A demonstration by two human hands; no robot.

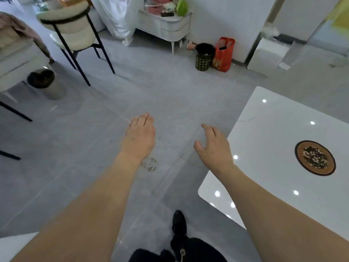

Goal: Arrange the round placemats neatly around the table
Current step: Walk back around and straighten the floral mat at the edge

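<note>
One round placemat, brown with a dark rim and a speckled centre, lies on the glossy white table at the right. My left hand hangs over the grey floor, palm down, fingers together and holding nothing. My right hand hovers just left of the table's edge, fingers spread and empty. Both hands are well away from the placemat.
A cream chair with black legs stands at the back left. A dark patterned bin and a red bag sit by the far wall near a white cabinet. Another bin is at the left. My black shoe is below.
</note>
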